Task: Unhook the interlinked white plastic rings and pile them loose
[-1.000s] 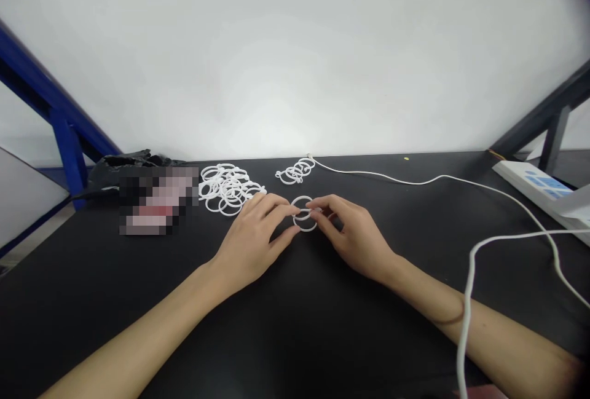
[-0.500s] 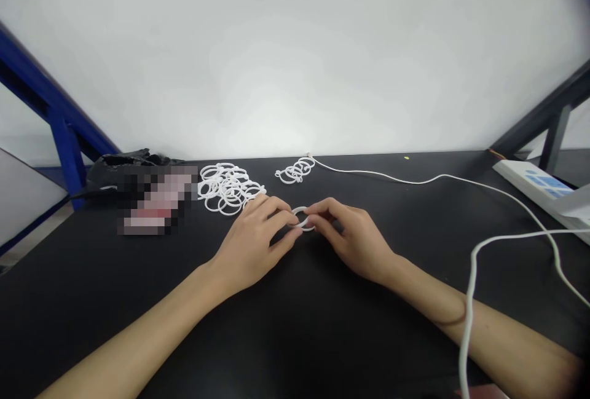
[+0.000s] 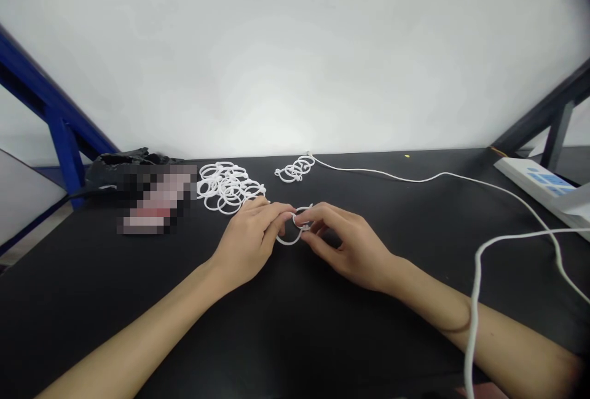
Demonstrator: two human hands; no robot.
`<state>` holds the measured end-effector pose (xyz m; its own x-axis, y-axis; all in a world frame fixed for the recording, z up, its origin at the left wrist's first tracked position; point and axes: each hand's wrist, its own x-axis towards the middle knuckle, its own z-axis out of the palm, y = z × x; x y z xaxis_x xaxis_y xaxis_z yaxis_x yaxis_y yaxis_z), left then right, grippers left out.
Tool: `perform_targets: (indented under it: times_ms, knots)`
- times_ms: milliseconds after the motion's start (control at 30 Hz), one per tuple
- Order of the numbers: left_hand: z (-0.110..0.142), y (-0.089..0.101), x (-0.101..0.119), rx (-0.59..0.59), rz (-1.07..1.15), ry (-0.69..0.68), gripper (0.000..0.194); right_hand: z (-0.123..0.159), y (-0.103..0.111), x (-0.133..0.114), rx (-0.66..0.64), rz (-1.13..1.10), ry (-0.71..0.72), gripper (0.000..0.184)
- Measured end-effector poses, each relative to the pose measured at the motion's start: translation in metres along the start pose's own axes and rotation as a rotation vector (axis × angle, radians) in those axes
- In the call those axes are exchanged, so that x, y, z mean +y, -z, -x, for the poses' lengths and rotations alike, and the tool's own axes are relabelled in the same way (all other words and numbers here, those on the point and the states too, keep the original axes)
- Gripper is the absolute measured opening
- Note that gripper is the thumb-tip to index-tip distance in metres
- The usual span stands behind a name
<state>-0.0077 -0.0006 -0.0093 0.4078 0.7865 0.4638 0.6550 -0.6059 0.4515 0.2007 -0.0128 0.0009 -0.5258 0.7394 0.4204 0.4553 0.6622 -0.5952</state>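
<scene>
Two white plastic rings meet between my hands, one over the black table (image 3: 304, 325) nearer to me. My left hand (image 3: 251, 236) pinches the nearer white ring (image 3: 289, 243) between thumb and fingers, and its arc hangs below the fingertips. My right hand (image 3: 353, 236) has its thumb and fingers closed around the other white ring (image 3: 303, 208), at the spot where the two touch. Fingertips partly cover this spot, so I cannot tell whether the rings are linked. Just behind my left hand lies a heap of white rings (image 3: 225, 187).
A smaller group of white rings (image 3: 295, 169) lies farther back. From near it a white cord (image 3: 391, 176) runs right, past a white and blue box (image 3: 530, 181). A thicker white cable (image 3: 474, 282) crosses above my right forearm. A black bag (image 3: 120, 165) lies at the back left.
My left hand has turned, bringing a ring's arc into view below its fingertips. The right fingers have shifted and spread a little around the other ring. The heap and cords look the same.
</scene>
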Motion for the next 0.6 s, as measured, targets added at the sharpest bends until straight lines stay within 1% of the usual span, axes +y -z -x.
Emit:
perform_targets:
  times_ms: [100,233,333,400,600]
  knots:
    - [0.0000,-0.0012,-0.0006,-0.026,0.001,0.010,0.029,0.0002,-0.0002,0.0003,0.000,-0.005,0.029,0.017]
    - [0.0001,-0.0013,0.0001,-0.037,0.005,-0.055,0.030,0.0002,-0.0016,0.0035,0.047,0.013,0.009,0.017]
    - [0.0005,-0.0006,0.0006,-0.081,-0.008,-0.084,0.041,0.0004,-0.0028,0.0055,0.087,0.027,-0.024,0.016]
    - [0.0007,-0.0010,0.0003,-0.088,-0.032,-0.096,0.048,0.0005,-0.0033,0.0058,0.099,0.037,-0.037,0.015]
    - [0.0010,-0.0033,-0.0014,-0.060,-0.095,-0.145,0.042,0.0005,-0.0030,0.0046,0.089,0.023,-0.056,0.013]
